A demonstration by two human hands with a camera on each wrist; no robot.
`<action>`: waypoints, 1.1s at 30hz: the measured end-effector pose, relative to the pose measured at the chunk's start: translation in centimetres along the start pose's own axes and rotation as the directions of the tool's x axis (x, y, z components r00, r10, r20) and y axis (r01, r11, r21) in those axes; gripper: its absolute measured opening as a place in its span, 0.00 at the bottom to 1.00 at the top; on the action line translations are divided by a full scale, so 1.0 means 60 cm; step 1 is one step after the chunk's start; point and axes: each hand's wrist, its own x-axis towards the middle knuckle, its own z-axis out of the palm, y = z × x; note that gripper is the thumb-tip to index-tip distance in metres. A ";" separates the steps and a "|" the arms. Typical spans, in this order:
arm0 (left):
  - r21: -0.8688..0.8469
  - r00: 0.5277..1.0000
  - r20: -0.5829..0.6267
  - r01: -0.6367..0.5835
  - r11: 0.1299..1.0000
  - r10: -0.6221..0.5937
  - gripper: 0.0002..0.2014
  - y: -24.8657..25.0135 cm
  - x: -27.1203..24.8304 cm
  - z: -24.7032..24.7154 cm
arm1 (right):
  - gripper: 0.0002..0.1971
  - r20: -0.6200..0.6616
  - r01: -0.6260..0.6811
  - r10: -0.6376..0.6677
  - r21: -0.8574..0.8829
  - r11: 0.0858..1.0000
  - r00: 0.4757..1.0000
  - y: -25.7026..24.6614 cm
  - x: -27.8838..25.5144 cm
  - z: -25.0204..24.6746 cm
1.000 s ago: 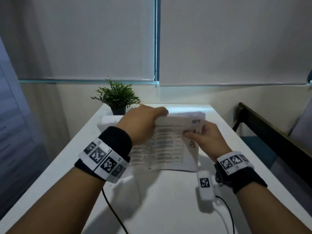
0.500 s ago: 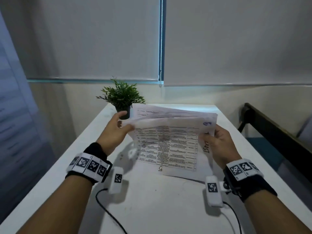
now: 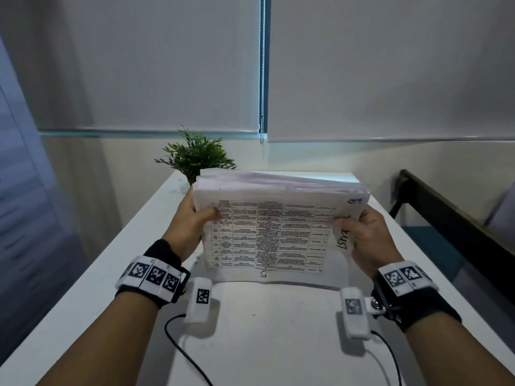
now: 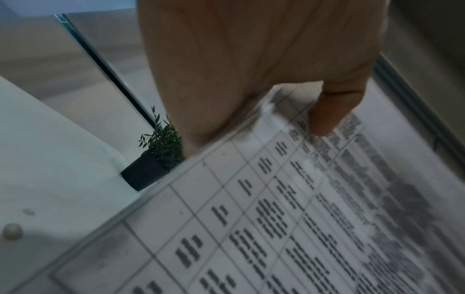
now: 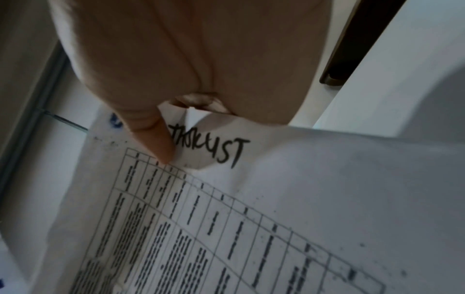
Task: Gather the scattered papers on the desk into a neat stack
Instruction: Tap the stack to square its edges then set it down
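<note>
Two bare hands hold one bundle of papers (image 3: 273, 232) upright on its lower edge, near the middle of a white worktop (image 3: 267, 330), most likely so the loose sheets can drop level against the surface and line up. The left hand (image 3: 192, 227) takes the bundle's left side: its thumb presses on the printed front sheet while the fingers wrap behind, out of sight. The right hand (image 3: 367, 240) mirrors this on the right side, thumb on the front beside handwritten black letters, fingers hidden behind. Each grip is therefore closed on the bundle, a pinch from both sides that keeps the sheets from fanning out. In the right wrist view the paper puckers and curls under the thumb, which suggests a firm squeeze. The front sheet carries a printed table, with a handwritten "5" near its bottom edge. The top edges of the sheets are not yet flush; several show as staggered layers leaning toward the far edge, so the stack seems gathered but not squared. A small potted plant (image 3: 198, 157) stands at the far left corner, just behind the bundle's upper left corner. Both wrists wear black bands with square markers, each with a small white camera and a cable trailing toward the near edge.
</note>
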 end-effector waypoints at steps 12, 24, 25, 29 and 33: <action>0.193 0.935 -0.268 -0.187 0.963 0.235 0.14 0.011 -0.025 0.059 | 0.15 -0.175 0.168 -0.214 -0.242 0.956 0.961 -0.019 -0.014 0.038; 0.061 0.862 -0.476 -0.167 0.984 0.176 0.07 0.031 0.026 0.089 | 0.11 -0.340 0.197 -0.279 -0.258 0.946 0.898 -0.029 0.001 0.049; 0.055 0.861 -0.480 -0.163 0.985 0.169 0.05 0.030 0.027 0.088 | 0.11 -0.343 0.192 -0.273 -0.253 0.948 0.899 -0.028 0.004 0.046; 0.068 0.864 -0.467 -0.177 0.982 0.188 0.05 0.031 0.025 0.083 | 0.10 -0.348 0.149 -0.215 -0.206 0.967 0.912 -0.031 0.015 0.042; 0.093 0.881 -0.440 -0.145 0.985 0.172 0.05 0.032 0.026 0.087 | 0.12 -0.362 0.144 -0.215 -0.214 0.966 0.907 -0.035 0.017 0.047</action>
